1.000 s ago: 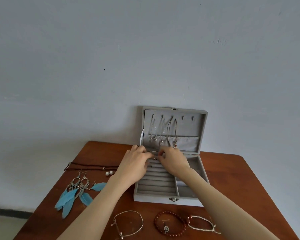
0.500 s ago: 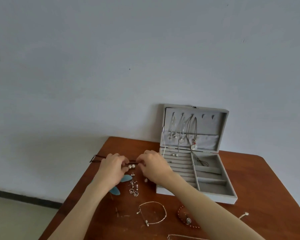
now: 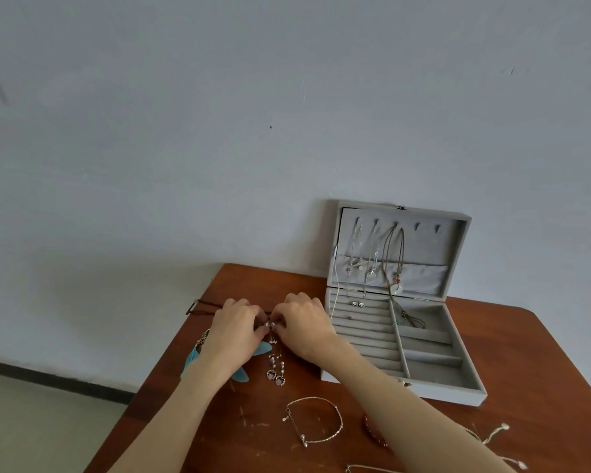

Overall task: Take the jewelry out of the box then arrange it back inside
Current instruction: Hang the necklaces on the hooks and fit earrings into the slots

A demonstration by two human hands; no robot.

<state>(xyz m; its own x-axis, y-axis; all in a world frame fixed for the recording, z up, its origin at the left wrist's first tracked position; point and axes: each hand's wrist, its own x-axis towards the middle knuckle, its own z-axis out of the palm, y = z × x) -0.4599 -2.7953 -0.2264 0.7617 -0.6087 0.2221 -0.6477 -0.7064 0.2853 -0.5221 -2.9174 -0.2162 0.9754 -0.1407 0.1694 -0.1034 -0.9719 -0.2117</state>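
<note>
The grey jewelry box (image 3: 423, 392) stands open at the back right of the wooden table (image 3: 526, 370), its lid leaning on the wall with several necklaces (image 3: 372, 261) hung inside. A small pair of earrings (image 3: 358, 303) lies in its ring rows. My left hand (image 3: 234, 327) and my right hand (image 3: 302, 322) meet left of the box, fingertips pinched on a pair of small pearl earrings (image 3: 270, 324) on the tabletop. Below them lie heart drop earrings (image 3: 276, 370) and blue feather earrings (image 3: 241, 375), partly under my left arm.
A brown cord necklace (image 3: 200, 306) runs behind my left hand. A thin silver bracelet (image 3: 316, 421) lies near the front; a red bead bracelet (image 3: 372, 435) and white bead bracelet (image 3: 495, 433) are partly hidden by my right arm. The wall stands directly behind the table.
Both hands left the box and moved left onto the tabletop, closing on the pearl earrings. The view swung left, so the box now sits on the right.
</note>
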